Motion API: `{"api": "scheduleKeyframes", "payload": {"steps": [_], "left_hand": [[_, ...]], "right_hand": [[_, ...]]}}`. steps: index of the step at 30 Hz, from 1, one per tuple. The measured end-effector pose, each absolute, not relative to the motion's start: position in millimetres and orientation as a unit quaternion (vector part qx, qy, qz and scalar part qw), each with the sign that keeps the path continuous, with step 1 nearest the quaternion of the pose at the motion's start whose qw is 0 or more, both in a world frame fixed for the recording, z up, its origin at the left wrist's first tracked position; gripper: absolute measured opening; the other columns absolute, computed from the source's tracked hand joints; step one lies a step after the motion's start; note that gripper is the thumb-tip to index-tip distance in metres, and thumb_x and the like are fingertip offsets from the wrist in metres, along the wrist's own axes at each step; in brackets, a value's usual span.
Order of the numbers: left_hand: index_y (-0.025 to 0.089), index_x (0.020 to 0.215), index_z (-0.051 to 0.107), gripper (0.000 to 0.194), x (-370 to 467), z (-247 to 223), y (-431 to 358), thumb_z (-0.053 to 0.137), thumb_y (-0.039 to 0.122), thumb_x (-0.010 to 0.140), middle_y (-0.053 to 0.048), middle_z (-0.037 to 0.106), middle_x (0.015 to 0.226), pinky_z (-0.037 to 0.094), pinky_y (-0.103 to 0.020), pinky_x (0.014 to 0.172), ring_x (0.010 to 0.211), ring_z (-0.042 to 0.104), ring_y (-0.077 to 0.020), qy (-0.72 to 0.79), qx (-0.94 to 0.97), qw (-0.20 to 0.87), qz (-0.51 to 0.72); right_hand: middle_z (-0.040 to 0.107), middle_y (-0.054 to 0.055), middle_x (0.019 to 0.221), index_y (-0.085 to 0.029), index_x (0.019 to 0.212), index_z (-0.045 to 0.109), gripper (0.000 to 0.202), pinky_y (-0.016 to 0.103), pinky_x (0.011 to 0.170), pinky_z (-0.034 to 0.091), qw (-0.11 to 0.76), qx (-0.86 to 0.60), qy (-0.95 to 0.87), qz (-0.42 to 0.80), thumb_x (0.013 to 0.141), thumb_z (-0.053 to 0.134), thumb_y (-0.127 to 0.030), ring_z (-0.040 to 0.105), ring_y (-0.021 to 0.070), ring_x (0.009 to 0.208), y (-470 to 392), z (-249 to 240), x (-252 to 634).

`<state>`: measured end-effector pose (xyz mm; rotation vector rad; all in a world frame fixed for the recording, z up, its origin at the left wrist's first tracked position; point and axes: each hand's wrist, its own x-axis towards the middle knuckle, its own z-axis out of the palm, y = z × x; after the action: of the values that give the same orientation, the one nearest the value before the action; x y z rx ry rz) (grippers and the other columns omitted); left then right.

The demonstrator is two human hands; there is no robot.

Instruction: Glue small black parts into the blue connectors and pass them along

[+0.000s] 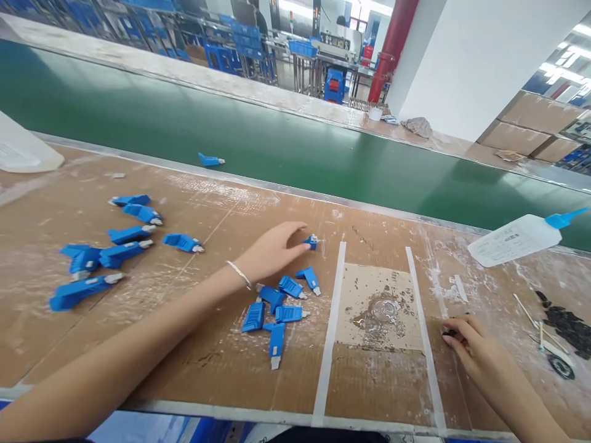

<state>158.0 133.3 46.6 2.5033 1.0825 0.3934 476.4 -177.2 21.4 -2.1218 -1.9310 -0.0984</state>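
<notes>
Blue plastic connector (313, 241) pinched by left hand (272, 251) mid-desk (184, 369), right hand (466, 338) clenched on small black part (449, 333), glue bottle (517, 239) lying near green conveyor (277, 147) edge.

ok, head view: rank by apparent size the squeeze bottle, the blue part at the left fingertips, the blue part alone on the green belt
1. squeeze bottle, largest
2. and 3. unsure: blue part on the belt looks bigger than the blue part at the left hand fingertips, but that one is partly hidden.
</notes>
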Motion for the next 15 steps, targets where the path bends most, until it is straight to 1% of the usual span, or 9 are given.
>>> {"api": "scheduleKeyframes", "payload": {"steps": [2,4,6,8,11,13,15], "left_hand": [[0.016,0.116,0.059,0.042,165.1,35.7,132.2,0.053,0.040,0.082,-0.010,0.063,0.122,0.040,-0.043,0.103,0.116,0.054,-0.0263,0.339,0.878,0.278,0.193],[0.017,0.101,0.063,0.031,167.9,29.1,133.2,0.054,0.037,0.080,-0.009,0.066,0.112,0.041,-0.044,0.101,0.109,0.055,-0.0267,0.317,0.878,0.298,0.201],[0.017,0.092,0.063,0.025,167.4,27.0,134.6,0.053,0.037,0.080,-0.008,0.066,0.100,0.044,-0.043,0.093,0.098,0.057,-0.0251,0.318,0.874,0.307,0.203],[0.018,0.090,0.062,0.023,165.4,27.7,135.4,0.052,0.037,0.081,-0.006,0.065,0.094,0.046,-0.041,0.087,0.091,0.057,-0.0236,0.320,0.871,0.314,0.202],[0.018,0.089,0.061,0.020,163.1,29.3,135.4,0.054,0.034,0.080,-0.006,0.064,0.098,0.043,-0.041,0.091,0.096,0.055,-0.0240,0.312,0.871,0.320,0.203],[0.018,0.089,0.062,0.021,163.1,29.4,134.7,0.056,0.035,0.078,-0.008,0.063,0.101,0.041,-0.043,0.094,0.100,0.054,-0.0252,0.304,0.873,0.323,0.203],[0.017,0.090,0.062,0.022,163.4,29.4,132.7,0.058,0.036,0.078,-0.008,0.062,0.100,0.042,-0.044,0.094,0.100,0.054,-0.0256,0.292,0.876,0.331,0.196]], "right_hand": [[0.062,0.006,0.088,-0.021,0.093,0.059,0.032,0.028,0.054,0.056,0.125,-0.725,-0.674,-0.062,0.103,0.032,-0.035,0.068,0.0183,0.069,-178.2,18.8,475.1],[0.062,0.006,0.089,-0.021,0.090,0.059,0.039,0.026,0.052,0.054,0.118,-0.715,-0.682,-0.102,0.105,0.028,-0.039,0.068,0.0183,0.070,-180.1,17.0,471.0],[0.062,0.007,0.090,-0.020,0.093,0.059,0.040,0.026,0.053,0.054,0.100,-0.709,-0.686,-0.130,0.105,0.026,-0.039,0.068,0.0181,0.071,-182.9,16.4,465.0],[0.064,0.008,0.091,-0.017,0.098,0.059,0.041,0.028,0.057,0.054,0.072,-0.686,-0.704,-0.168,0.106,0.022,-0.032,0.068,0.0191,0.073,-186.5,16.0,458.9],[0.068,0.010,0.096,-0.011,0.104,0.061,0.044,0.032,0.070,0.054,0.034,-0.614,-0.751,-0.238,0.104,0.017,-0.018,0.068,0.0216,0.083,-193.3,12.6,453.4],[0.068,0.012,0.101,-0.010,0.104,0.062,0.045,0.033,0.079,0.052,0.027,-0.596,-0.759,-0.259,0.102,0.017,-0.014,0.066,0.0231,0.092,-198.7,7.2,454.0],[0.067,0.013,0.105,-0.009,0.104,0.064,0.046,0.034,0.084,0.051,0.027,-0.601,-0.755,-0.261,0.100,0.018,-0.012,0.065,0.0245,0.099,-205.0,-0.3,458.8]]}}
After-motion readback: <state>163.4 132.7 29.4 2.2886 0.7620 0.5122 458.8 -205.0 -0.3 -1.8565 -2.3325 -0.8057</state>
